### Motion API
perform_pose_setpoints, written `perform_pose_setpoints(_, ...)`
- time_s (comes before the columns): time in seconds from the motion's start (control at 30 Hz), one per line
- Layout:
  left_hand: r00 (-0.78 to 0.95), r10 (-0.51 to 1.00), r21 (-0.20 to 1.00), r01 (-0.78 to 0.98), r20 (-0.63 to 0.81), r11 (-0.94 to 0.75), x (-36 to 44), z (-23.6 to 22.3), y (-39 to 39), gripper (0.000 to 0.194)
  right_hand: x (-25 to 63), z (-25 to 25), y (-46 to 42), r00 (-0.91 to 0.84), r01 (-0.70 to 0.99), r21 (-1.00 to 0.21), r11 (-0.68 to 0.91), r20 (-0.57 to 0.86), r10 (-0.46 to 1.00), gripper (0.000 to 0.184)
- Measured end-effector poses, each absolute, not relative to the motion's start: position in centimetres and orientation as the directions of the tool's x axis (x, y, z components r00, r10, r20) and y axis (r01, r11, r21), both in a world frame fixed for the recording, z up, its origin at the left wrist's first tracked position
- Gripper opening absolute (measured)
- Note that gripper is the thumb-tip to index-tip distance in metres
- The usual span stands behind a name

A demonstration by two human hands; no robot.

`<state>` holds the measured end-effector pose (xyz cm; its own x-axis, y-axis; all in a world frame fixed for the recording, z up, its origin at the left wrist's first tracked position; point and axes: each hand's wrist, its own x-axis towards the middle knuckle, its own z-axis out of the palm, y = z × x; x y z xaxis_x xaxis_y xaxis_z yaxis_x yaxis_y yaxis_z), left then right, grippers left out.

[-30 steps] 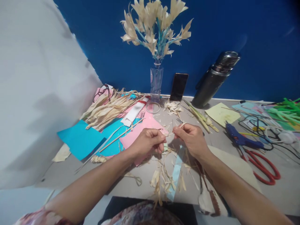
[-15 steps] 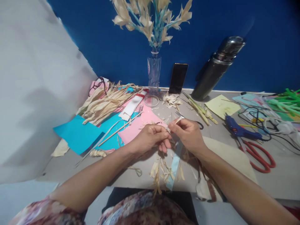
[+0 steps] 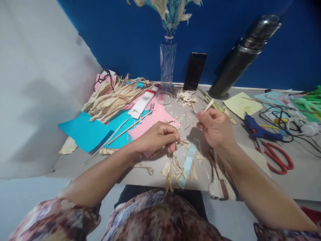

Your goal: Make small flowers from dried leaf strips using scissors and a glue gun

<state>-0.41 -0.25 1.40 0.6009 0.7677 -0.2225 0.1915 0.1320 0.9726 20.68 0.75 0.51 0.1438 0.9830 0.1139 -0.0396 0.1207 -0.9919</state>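
- My right hand, just right of centre, pinches a pale strip between thumb and fingers; the strip's free end points up and to the right.
- My left hand, at the middle of the frame and apart from the right, has its fingers curled and thumb laid along them; I cannot tell whether it grips anything.
- Just below and between my hands, a light-blue strip lies slanted beside dry scraps, at lower centre.
- Behind my left hand lies a pink sheet.
- Left of centre, a bundle of dried husks lies behind a blue sheet.
- At right, red-handled scissors lie near a blue glue gun.
- At upper centre, a clear bottle holding pale flowers stands left of a phone.
- At upper right stands a dark flask.
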Motion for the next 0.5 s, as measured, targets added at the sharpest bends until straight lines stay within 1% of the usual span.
perform_pose_setpoints(0.03,0.526,0.832,0.970,0.234,-0.178,0.059,-0.6,1.4,0.0,0.021,21.1,0.6,1.1,0.193,-0.066,-0.988,0.136,0.121,0.974,0.049)
perform_pose_setpoints(0.1,0.320,0.947,0.958,0.280,-0.031,-0.064,-0.8,1.3,0.5,0.010,21.6,0.8,1.6,0.246,-0.073,-0.985,0.159,0.137,0.960,0.054)
perform_pose_setpoints(0.13,0.233,0.972,0.960,0.266,0.023,-0.086,-0.9,1.3,0.7,0.011,21.5,0.8,1.6,0.243,-0.057,-0.985,0.161,0.143,0.960,0.055)
perform_pose_setpoints(0.17,0.186,0.982,0.973,0.218,0.037,-0.078,-0.8,1.2,0.8,0.016,21.3,0.7,1.5,0.223,-0.033,-0.987,0.159,0.148,0.964,0.056)
perform_pose_setpoints(0.2,0.198,0.980,0.989,0.143,0.008,-0.037,-0.7,1.0,0.8,0.020,20.9,0.6,1.2,0.189,-0.004,-0.988,0.156,0.153,0.970,0.055)
perform_pose_setpoints(0.23,0.263,0.964,0.998,0.057,-0.045,0.031,-0.5,0.9,0.6,0.024,20.4,0.5,0.8,0.145,0.029,-0.988,0.154,0.156,0.977,0.054)
perform_pose_setpoints(0.3,0.458,0.879,0.978,-0.081,-0.136,0.194,0.0,0.7,0.1,0.031,19.3,0.3,-0.1,0.057,0.093,-0.983,0.160,0.166,0.985,0.049)
perform_pose_setpoints(0.33,0.536,0.829,0.959,-0.115,-0.160,0.260,0.3,0.6,-0.3,0.032,18.8,0.3,-0.5,0.024,0.122,-0.979,0.162,0.166,0.986,0.047)
perform_pose_setpoints(0.37,0.580,0.795,0.944,-0.129,-0.177,0.304,0.6,0.6,-0.6,0.030,18.4,0.3,-0.9,0.003,0.140,-0.976,0.167,0.169,0.986,0.046)
perform_pose_setpoints(0.43,0.599,0.775,0.927,-0.142,-0.198,0.347,0.9,0.4,-1.0,0.026,18.2,0.6,-1.3,-0.035,0.133,-0.977,0.170,0.166,0.985,0.043)
perform_pose_setpoints(0.5,0.602,0.770,0.918,-0.150,-0.209,0.367,0.9,0.3,-1.1,0.025,18.6,0.9,-1.4,-0.127,0.075,-0.987,0.141,0.131,0.983,0.039)
